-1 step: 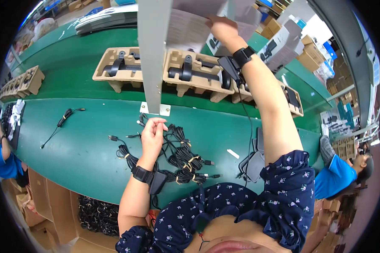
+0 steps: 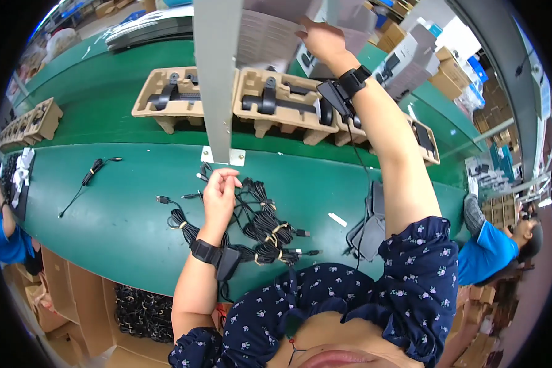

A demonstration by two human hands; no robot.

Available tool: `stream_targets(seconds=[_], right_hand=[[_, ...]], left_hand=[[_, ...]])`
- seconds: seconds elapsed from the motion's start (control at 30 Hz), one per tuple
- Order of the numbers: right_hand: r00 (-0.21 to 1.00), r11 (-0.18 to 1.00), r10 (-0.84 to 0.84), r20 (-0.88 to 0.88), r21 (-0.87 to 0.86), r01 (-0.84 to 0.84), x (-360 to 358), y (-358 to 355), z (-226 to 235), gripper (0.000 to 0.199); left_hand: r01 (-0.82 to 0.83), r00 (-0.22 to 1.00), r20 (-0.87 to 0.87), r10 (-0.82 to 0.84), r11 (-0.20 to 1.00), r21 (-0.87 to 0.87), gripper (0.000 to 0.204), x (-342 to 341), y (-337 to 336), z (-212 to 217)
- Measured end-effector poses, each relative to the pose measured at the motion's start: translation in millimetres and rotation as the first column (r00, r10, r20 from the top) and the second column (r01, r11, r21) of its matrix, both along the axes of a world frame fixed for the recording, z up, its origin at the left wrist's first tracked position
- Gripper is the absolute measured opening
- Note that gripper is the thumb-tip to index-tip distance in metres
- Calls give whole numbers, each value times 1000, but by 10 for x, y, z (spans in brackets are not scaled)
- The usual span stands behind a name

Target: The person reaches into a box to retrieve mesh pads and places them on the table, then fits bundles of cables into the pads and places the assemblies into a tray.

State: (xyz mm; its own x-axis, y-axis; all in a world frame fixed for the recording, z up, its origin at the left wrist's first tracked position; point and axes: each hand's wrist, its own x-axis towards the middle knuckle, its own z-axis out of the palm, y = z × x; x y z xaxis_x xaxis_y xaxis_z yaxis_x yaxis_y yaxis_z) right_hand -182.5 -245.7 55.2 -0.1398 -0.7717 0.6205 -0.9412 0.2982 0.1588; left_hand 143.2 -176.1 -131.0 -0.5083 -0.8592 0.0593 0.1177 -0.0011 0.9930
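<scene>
Green surface (image 2: 122, 202): tied cables (image 2: 268, 226), outside trays (image 2: 288, 124) already holding black parts (image 2: 268, 98); left hand (image 2: 219, 191) half-open, seemingly empty; right hand (image 2: 323, 40) at grey box (image 2: 267, 40), grip unclear.

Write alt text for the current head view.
A person's right hand reaches up to a gray box, while the loosely curled left hand is beside bundled black cables on a green bench. Molded brown trays holding black parts stand beyond.

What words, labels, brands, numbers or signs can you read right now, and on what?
None can be read.
Grey box by the right hand: rows of print, too blurred.
Pictured box at right: any lettering too small.
Post label, far right: too blurred.
</scene>
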Motion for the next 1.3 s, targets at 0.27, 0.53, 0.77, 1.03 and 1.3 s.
stream_targets(seconds=[0.27,0.53,0.77,1.03,1.3], right_hand=[[999,998,-37,1,57,36,160,1543,111,26],[922,584,-334,197,811,38,274,3289,-503,68],[945,544,-286,161,839,22,852,3775,-992,96],[965,727,-142,222,685,-51,781,3381,-1025,63],[823,599,251,509,586,-545,828,2845,-884,25]], left_hand=[[49,999,-13,-49,999,-4,11,-73,-150,24],[60,998,29,-60,998,-11,12,4,-142,33],[58,998,17,-58,998,-34,11,4,-106,30],[48,999,17,-48,999,-9,12,-14,-145,-3],[53,997,59,-51,998,-19,12,-25,-116,22]])
